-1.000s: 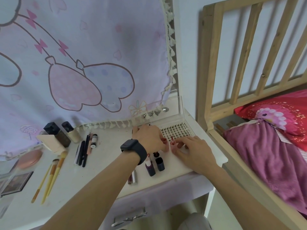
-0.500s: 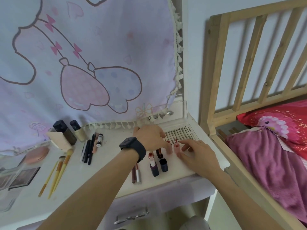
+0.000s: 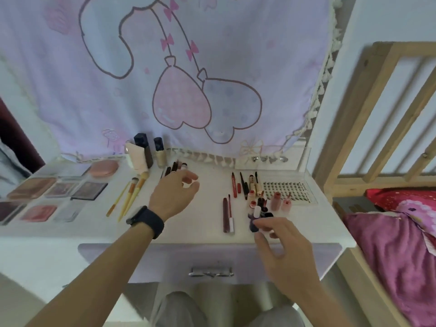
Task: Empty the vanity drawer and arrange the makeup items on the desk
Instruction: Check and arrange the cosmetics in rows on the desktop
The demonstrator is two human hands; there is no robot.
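Makeup items [image 3: 276, 200] grouped (right hand [image 3: 283, 251] pinches bottle [image 3: 253, 228]).

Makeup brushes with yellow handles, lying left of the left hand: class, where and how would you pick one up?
Probably pinch the leftmost makeup brush mid-handle from above, fingers across its width. It lies flat on the desk, bristles toward the back, and the other brushes crowd its right side, so approach from the open left.
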